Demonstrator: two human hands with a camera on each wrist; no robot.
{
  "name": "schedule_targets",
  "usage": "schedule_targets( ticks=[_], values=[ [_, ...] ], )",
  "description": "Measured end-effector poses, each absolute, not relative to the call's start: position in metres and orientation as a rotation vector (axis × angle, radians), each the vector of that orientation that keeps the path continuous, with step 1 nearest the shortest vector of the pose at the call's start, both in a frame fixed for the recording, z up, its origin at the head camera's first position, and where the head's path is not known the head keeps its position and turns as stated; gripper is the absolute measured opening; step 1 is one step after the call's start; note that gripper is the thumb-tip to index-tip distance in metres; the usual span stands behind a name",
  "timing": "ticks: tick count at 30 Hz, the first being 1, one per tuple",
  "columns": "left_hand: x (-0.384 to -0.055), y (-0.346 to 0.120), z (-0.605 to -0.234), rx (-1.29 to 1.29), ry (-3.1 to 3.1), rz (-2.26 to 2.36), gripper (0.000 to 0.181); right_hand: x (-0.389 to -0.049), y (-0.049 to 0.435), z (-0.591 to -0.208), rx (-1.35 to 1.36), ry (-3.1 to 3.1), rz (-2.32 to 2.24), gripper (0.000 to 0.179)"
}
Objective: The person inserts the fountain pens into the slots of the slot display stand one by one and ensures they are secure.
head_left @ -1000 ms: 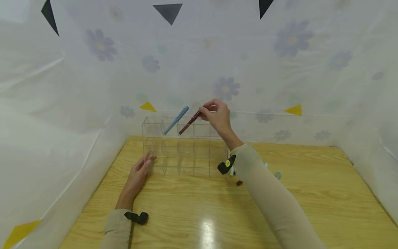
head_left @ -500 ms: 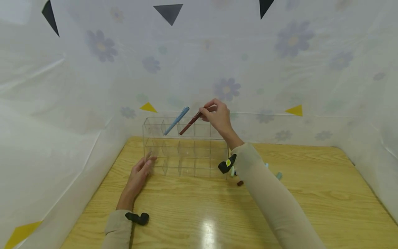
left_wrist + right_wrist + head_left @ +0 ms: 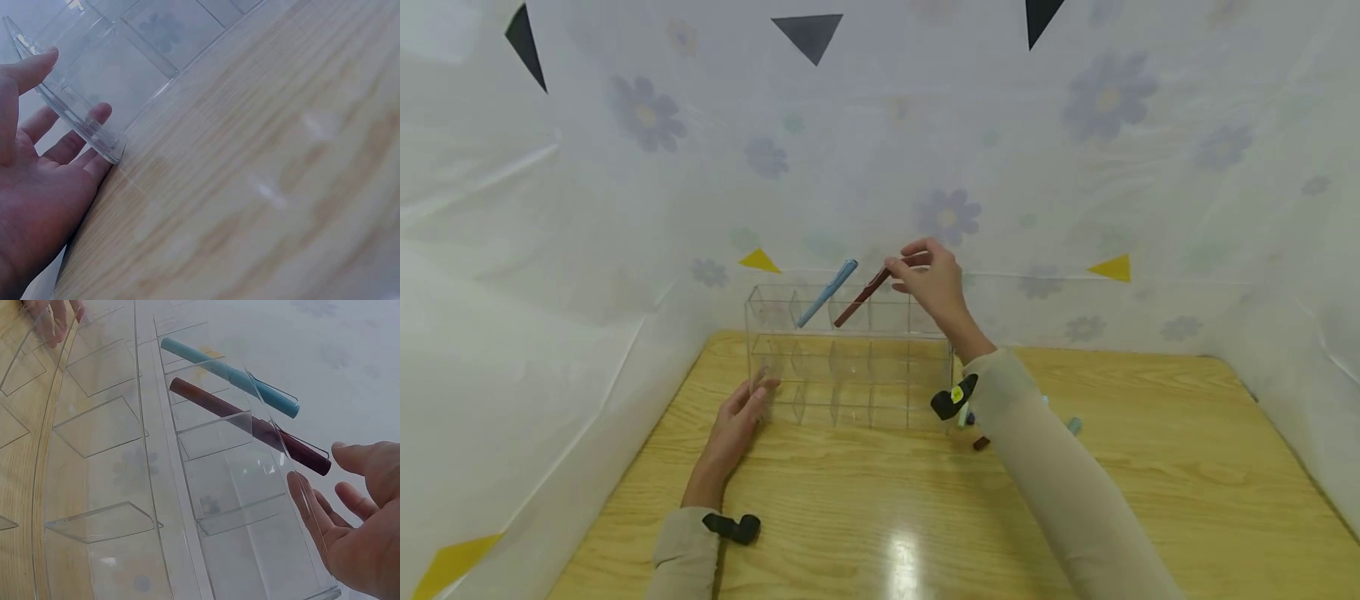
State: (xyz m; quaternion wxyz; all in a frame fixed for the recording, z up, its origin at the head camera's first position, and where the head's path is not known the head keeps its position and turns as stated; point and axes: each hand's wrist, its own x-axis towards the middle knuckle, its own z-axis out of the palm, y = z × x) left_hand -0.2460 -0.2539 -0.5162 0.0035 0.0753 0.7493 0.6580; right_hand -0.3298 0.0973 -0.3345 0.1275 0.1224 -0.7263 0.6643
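Dark-red pen (image 3: pixel 855 304), just released and seemingly placed, leans in the top row of the clear rack (image 3: pixel 887 335) beside the blue pen (image 3: pixel 827 293), the right hand (image 3: pixel 936 282) loosely spread, the left hand (image 3: pixel 735 425) gripping the rack's end.

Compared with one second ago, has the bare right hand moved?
Yes: the right hand shifted slightly rightward relative to the clear plastic compartmented rack in the head view.
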Motion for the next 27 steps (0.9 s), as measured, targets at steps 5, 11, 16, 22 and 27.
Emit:
schedule_targets(
  ticks=[5, 11, 16, 22, 27],
  values=[
    [-0.245, -0.255, -0.515, 0.233, 2.364, 2.061, 0.052, -0.324, 0.109, -0.33, 0.386, -2.027, 1.95, 0.037],
    [-0.243, -0.253, -0.515, 0.246, 2.379, 2.043, 0.053, -0.31, 0.131, -0.325, 0.447, -1.97, 1.95, 0.032],
    [-0.242, -0.255, -0.516, 0.228, 2.388, 2.042, 0.052, -0.294, 0.147, -0.326, 0.492, -2.005, 1.893, 0.034],
    [-0.239, -0.255, -0.513, 0.235, 2.414, 2.025, 0.048, -0.278, 0.168, -0.332, 0.462, -1.991, 1.848, 0.03],
    [-0.239, -0.252, -0.513, 0.253, 2.419, 2.018, 0.049, -0.27, 0.187, -0.341, 0.39, -2.007, 1.825, 0.03]
  ],
)
